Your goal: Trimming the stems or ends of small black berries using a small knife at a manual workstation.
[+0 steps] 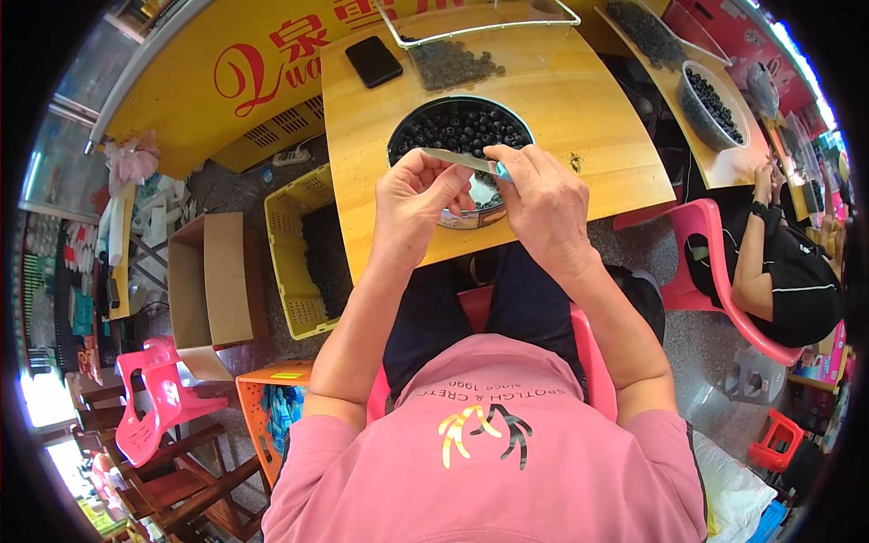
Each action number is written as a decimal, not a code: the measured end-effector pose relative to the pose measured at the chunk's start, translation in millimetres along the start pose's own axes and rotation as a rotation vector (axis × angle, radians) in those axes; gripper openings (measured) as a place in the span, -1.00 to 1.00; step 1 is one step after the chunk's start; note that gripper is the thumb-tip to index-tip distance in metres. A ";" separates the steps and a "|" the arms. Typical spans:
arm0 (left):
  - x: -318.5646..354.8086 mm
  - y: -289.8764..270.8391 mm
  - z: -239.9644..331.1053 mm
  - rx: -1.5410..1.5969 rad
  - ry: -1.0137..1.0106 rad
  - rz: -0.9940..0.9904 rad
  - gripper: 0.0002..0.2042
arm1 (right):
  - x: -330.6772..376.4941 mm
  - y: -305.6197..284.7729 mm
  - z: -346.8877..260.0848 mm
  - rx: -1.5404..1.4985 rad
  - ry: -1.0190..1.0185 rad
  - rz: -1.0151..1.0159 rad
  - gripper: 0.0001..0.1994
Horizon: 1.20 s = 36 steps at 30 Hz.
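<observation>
A small knife (460, 159) with a light blue handle lies in the grip of my right hand (546, 201), its blade pointing left. My left hand (415, 197) is closed in a pinch at the blade's far end; whatever its fingers hold, if anything, is hidden. Both hands are raised over the near side of a round tin (393, 136). Dark, round, berry-sized fruits (462, 127) fill its far part, and a paler patch shows near its front wall, partly behind my fingers.
On the wooden table (597, 118) are a black phone (373, 61) and a clear bin (471, 45) of dark fruits. A yellow crate (294, 253) and cardboard box (213, 281) stand left. At right, a person (787, 262) sits near a bowl (711, 109) of dark fruits.
</observation>
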State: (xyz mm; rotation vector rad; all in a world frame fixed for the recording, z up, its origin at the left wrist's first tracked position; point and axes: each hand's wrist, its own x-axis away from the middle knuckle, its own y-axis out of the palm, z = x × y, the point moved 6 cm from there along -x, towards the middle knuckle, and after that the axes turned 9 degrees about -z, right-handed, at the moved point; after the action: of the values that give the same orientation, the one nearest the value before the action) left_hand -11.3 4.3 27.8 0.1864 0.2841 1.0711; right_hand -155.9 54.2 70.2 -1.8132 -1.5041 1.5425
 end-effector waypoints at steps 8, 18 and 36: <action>6.9 17.8 3.4 0.014 -0.062 -0.088 -0.83 | -7.2 5.5 41.1 -0.339 0.314 -0.156 -0.79; 7.1 16.8 5.3 -0.092 0.013 -0.018 -0.82 | -2.0 15.5 25.9 -1.053 0.348 -0.266 -0.77; 4.4 5.4 -2.7 0.123 0.018 -0.083 -0.81 | 0.3 9.7 17.0 -0.832 0.308 -0.229 -0.77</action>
State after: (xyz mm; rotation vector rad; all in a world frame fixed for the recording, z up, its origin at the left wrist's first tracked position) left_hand -14.8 10.8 26.2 0.2728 0.3711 0.9737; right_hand -165.7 44.5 56.4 -2.0282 -2.2707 0.4959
